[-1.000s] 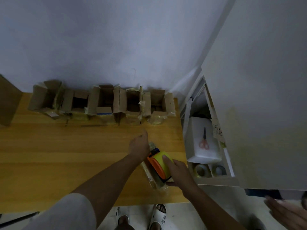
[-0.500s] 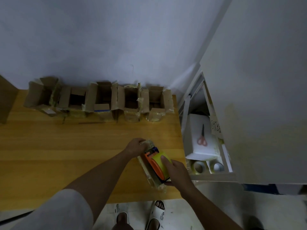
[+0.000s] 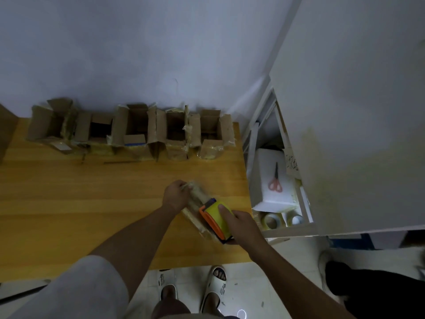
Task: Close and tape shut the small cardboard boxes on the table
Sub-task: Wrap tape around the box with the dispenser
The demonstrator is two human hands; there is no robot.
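A small closed cardboard box [image 3: 195, 203], wrapped in shiny tape, lies near the right front corner of the wooden table [image 3: 80, 203]. My left hand [image 3: 176, 195] grips its far end. My right hand [image 3: 239, 223] holds a yellow and orange tape dispenser [image 3: 215, 218] pressed on the box's near end. Along the wall at the back stands a row of several small cardboard boxes [image 3: 135, 132] with their flaps open.
Right of the table an open white shelf [image 3: 271, 180] holds red-handled scissors [image 3: 275, 180] on a white block and two tape rolls [image 3: 281, 221]. A larger brown box [image 3: 7, 132] is at the far left edge. My sandalled feet [image 3: 190, 288] show below the table's front edge.
My left hand slid from the far tip of the box and closed around its end. The dispenser stays on the box. A hand at the lower right corner has gone from view.
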